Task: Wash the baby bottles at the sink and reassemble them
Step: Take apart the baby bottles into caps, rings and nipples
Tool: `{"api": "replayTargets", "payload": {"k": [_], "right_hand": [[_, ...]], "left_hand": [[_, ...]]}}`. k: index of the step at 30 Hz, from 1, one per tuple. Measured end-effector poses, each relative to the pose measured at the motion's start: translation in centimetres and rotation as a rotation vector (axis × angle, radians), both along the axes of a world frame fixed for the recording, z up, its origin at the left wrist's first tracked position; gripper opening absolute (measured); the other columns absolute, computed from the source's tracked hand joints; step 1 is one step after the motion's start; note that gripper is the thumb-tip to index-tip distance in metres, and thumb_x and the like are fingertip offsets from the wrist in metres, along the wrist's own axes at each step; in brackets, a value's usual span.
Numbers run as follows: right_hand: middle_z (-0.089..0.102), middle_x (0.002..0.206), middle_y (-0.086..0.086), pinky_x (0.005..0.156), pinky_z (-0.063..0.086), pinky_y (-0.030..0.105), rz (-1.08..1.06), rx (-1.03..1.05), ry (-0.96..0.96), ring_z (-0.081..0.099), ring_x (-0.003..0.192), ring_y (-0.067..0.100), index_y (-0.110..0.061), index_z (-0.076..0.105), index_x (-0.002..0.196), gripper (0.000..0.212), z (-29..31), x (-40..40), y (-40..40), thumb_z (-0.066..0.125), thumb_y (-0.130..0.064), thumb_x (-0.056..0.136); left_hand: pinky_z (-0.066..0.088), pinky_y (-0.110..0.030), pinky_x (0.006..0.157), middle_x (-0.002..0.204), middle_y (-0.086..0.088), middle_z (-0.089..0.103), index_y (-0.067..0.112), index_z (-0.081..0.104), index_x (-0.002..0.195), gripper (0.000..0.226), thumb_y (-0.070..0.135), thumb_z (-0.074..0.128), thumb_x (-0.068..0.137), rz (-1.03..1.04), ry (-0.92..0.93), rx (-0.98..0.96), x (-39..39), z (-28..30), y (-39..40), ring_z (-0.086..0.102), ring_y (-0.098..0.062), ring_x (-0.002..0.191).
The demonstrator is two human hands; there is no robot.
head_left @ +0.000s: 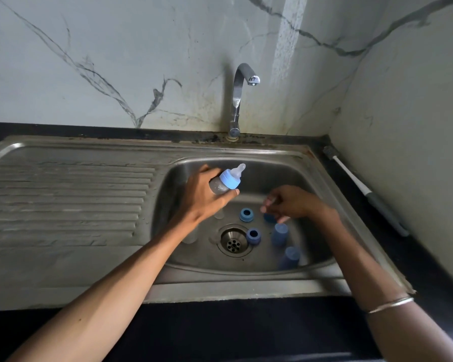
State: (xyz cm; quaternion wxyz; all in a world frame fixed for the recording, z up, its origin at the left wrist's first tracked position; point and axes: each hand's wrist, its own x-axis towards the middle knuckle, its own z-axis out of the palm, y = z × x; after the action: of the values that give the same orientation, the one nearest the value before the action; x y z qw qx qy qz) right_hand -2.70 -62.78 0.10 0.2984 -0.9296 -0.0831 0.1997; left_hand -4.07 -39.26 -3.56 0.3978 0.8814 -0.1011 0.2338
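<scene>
Fingers of my left hand point(207, 194) curl round a baby bottle point(224, 182), thumb under it, held above the sink point(246, 280) basin w/ its light blue collar and clear teat tilted up toward the tap point(239, 100). Bottle body is mostly covered by my grip, so can't say what's inside.

Right hand point(293, 202) hangs low in the basin, fingers loosely bent, blurred; can't tell if they pinch anything. A dark blue piece point(269, 218) sits half hidden under them.

On the basin floor: a blue ring point(247, 215) and a darker ring point(253, 235) just right of the drain point(234, 241), two dark blue caps point(279, 234) further right, the nearer one smeared and hard to read. Clear pieces point(219, 214) beside and under my left wrist barely show.

A brush point(361, 188) lies on the black tabletop point(416, 270) at right, along the wall, well apart from the basin.
</scene>
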Motion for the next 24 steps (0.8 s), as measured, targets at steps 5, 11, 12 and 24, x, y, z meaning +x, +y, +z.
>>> {"api": "replayTargets", "payload": {"k": [5,11,12,24], "right_hand": [[0.065,0.114,-0.003,0.081,0.06,0.033,0.067,0.346,-0.089,0.065,0.1,0.014,-0.024,0.057,0.119,0.047,1.5,1.2,3.9,0.079,-0.03,0.078],[0.07,0.106,-0.008,0.087,0.058,0.032,-0.013,0.538,-0.204,0.066,0.098,0.005,-0.027,0.066,0.113,0.041,-0.9,0.8,5.1,0.077,-0.045,0.078],[0.071,0.104,-0.007,0.086,0.058,0.032,-0.033,0.562,-0.203,0.067,0.096,0.005,-0.025,0.067,0.112,0.041,-0.9,0.6,5.2,0.077,-0.045,0.078],[0.076,0.095,0.006,0.089,0.056,0.037,-0.193,0.931,-0.148,0.073,0.092,0.02,-0.009,0.075,0.102,0.036,-0.1,-0.9,7.1,0.081,-0.034,0.078]], "left_hand": [[0.032,-0.016,0.058,0.073,0.01,0.052,0.021,0.064,0.077,0.027,0.038,0.084,0.069,-0.036,-0.008,0.044,0.1,-0.2,0.0,0.048,0.0,0.066],[0.048,-0.017,0.068,0.085,0.011,0.065,0.022,0.071,0.094,0.036,0.035,0.089,0.065,-0.128,0.063,-0.121,-0.4,0.0,-0.6,0.061,-0.002,0.079],[0.051,-0.018,0.073,0.091,0.012,0.067,0.026,0.07,0.102,0.046,0.036,0.091,0.063,-0.129,0.081,-0.161,-0.5,0.1,-0.7,0.063,0.0,0.084],[0.058,-0.041,0.062,0.075,0.003,0.073,0.015,0.066,0.085,0.04,0.03,0.094,0.061,0.036,0.064,-0.334,-1.2,1.0,-1.4,0.071,-0.011,0.069]]}}
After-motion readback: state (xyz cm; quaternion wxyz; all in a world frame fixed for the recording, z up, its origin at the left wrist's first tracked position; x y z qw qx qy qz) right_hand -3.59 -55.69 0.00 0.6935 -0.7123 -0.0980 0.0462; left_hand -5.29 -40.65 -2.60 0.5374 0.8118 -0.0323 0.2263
